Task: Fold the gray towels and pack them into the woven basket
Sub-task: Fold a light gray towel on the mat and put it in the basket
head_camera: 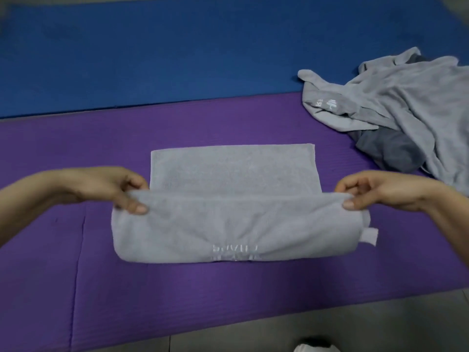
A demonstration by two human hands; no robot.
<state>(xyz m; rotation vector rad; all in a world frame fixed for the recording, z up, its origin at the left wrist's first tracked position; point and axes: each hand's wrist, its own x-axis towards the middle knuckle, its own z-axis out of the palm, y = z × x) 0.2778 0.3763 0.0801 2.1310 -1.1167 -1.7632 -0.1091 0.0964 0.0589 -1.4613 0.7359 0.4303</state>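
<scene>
A light gray towel (233,171) lies on the purple mat, its near part lifted and doubled over toward the far edge. My left hand (119,189) pinches the raised edge at its left corner. My right hand (375,191) pinches the same edge at its right corner. The far half of the towel lies flat on the mat. White lettering shows near the towel's front fold, and a small tag sticks out at the right. The woven basket is not in view.
A heap of unfolded gray towels (406,102), light ones over a darker one, lies at the right. The purple mat (177,288) borders a blue mat (177,52) behind it. Gray floor (355,326) shows at the front right.
</scene>
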